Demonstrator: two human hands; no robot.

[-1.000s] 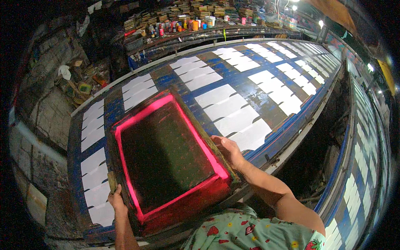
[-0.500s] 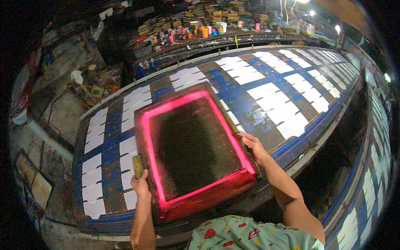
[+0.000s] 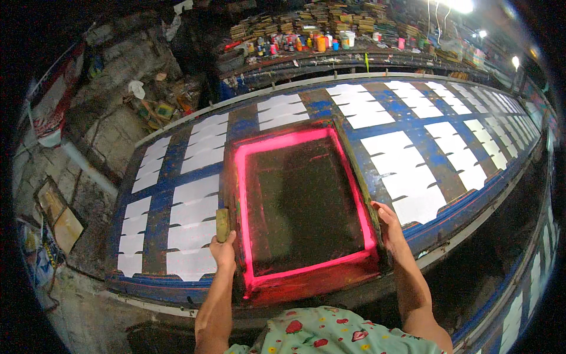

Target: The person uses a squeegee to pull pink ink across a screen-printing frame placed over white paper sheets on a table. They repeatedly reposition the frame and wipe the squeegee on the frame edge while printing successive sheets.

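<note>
A screen-printing frame (image 3: 300,200), with dark mesh bordered in bright pink and a red band at its near end, lies over the long blue-and-brown printing table (image 3: 323,109). At its left side, my left hand (image 3: 223,249) is closed on the frame by a small olive wooden block (image 3: 223,223). My right hand (image 3: 390,224) grips the opposite side of the frame, fingers at the edge. White cut pieces (image 3: 402,177) are laid in rows of blocks across the table on both sides of the frame; some are hidden beneath it.
A cluttered shelf (image 3: 283,62) beyond the table carries colored containers (image 3: 321,43) and stacked wooden frames (image 3: 348,17). A second table with white pieces (image 3: 513,318) runs along the right. On the concrete floor at left lie a leaning board (image 3: 59,215) and assorted clutter (image 3: 165,109).
Both hands and the frame have shifted rightward in the picture, and the frame sits straighter. The view of the table has also turned, with white pieces now showing more to the frame's left.
</note>
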